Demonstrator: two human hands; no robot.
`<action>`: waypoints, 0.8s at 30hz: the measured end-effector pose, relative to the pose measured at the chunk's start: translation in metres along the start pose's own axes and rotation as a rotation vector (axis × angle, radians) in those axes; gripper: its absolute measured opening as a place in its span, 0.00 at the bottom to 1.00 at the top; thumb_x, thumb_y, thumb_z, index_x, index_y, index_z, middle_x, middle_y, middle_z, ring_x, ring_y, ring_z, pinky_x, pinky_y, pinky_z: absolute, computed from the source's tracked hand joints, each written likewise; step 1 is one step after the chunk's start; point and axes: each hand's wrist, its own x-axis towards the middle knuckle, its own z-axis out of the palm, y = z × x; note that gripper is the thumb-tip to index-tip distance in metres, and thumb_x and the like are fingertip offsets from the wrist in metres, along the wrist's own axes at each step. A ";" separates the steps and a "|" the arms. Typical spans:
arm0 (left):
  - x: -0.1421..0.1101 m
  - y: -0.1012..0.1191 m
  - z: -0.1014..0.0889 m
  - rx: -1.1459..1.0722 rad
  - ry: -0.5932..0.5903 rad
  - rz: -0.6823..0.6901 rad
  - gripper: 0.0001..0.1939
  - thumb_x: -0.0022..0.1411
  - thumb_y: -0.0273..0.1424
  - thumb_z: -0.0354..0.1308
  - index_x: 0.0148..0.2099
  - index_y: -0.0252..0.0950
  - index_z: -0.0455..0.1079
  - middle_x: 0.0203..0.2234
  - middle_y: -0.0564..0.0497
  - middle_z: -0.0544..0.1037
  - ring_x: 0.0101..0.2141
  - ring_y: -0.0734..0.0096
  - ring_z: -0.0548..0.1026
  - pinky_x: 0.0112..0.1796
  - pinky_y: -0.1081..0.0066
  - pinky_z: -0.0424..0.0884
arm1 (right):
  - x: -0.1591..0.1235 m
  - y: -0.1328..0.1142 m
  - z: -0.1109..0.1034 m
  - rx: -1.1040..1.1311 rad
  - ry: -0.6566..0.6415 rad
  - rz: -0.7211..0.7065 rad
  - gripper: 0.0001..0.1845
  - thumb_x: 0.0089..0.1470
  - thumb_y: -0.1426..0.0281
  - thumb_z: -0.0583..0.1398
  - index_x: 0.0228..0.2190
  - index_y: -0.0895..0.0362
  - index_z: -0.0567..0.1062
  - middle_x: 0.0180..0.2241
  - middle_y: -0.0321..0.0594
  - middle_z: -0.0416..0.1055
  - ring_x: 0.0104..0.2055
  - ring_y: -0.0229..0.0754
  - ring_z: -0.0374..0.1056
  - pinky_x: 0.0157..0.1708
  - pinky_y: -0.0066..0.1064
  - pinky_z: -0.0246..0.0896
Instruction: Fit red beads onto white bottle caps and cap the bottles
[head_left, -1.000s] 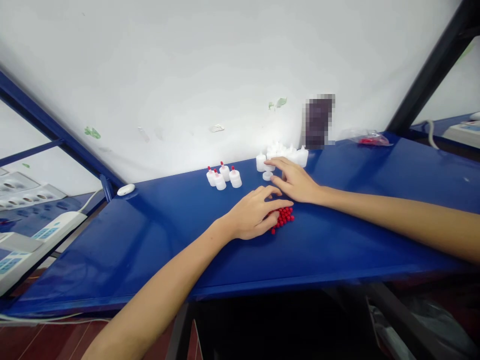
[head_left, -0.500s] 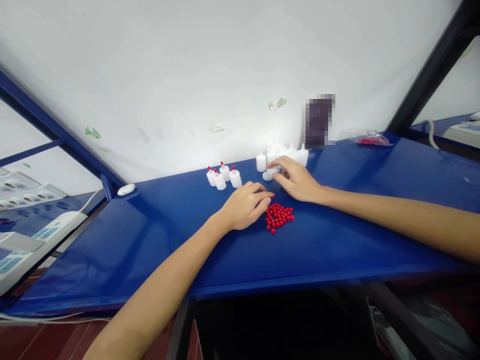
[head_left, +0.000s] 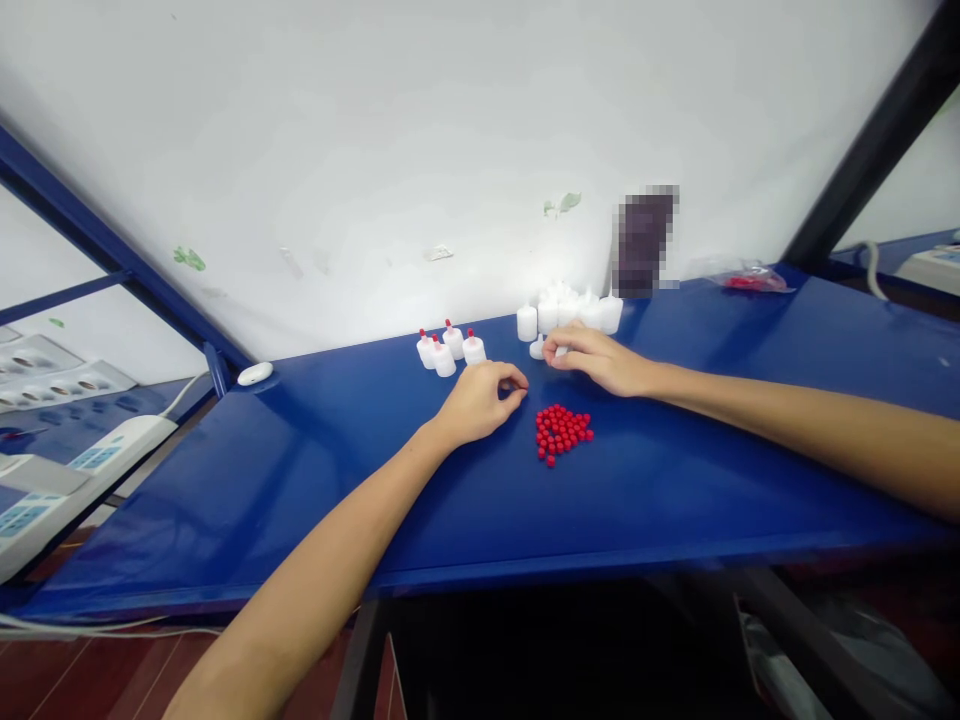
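My left hand point(head_left: 482, 402) is pinched together just left of a pile of small red caps point(head_left: 562, 432). A trace of red shows between its thumb and forefinger, a small red cap. My right hand point(head_left: 596, 358) closes its fingertips on a small white bottle point(head_left: 537, 347), which is mostly hidden behind them. Behind that hand stands a cluster of white dropper bottles point(head_left: 559, 300), with one white bottle point(head_left: 527, 323) at its left end. To the left are several white bottles with red tips point(head_left: 445, 362), upright in a group.
All of this lies on a blue table point(head_left: 315, 480) against a white wall. A dark blurred-out object point(head_left: 641, 245) leans at the back. Further right lies a clear bag with red pieces point(head_left: 748, 280). A white oval object point(head_left: 255, 374) is at the far left, near power strips point(head_left: 97, 460).
My left hand has drawn back leftward from the red caps, its fingers now pinched. My right hand has closed on the white bottle and dropped slightly. The view has shifted a little.
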 end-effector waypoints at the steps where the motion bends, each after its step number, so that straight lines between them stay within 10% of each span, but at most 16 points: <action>1: 0.001 0.000 0.001 -0.039 0.016 -0.025 0.06 0.61 0.25 0.60 0.40 0.35 0.78 0.33 0.50 0.82 0.33 0.69 0.76 0.39 0.67 0.72 | 0.000 -0.001 0.000 0.039 -0.006 -0.008 0.10 0.57 0.64 0.54 0.29 0.55 0.70 0.31 0.39 0.68 0.39 0.47 0.61 0.42 0.38 0.56; 13: 0.006 -0.001 0.003 -0.478 0.148 -0.219 0.10 0.61 0.33 0.63 0.41 0.32 0.79 0.36 0.45 0.84 0.35 0.67 0.80 0.40 0.67 0.75 | -0.008 -0.004 0.015 0.129 0.004 0.022 0.10 0.58 0.62 0.60 0.36 0.55 0.70 0.33 0.36 0.70 0.28 0.38 0.61 0.30 0.32 0.58; 24: 0.006 -0.003 0.005 -0.655 0.157 -0.293 0.10 0.59 0.32 0.67 0.41 0.30 0.78 0.32 0.45 0.83 0.31 0.69 0.80 0.38 0.67 0.77 | -0.010 -0.001 0.017 0.270 -0.055 -0.082 0.15 0.60 0.59 0.62 0.41 0.52 0.64 0.41 0.41 0.73 0.47 0.48 0.72 0.45 0.40 0.66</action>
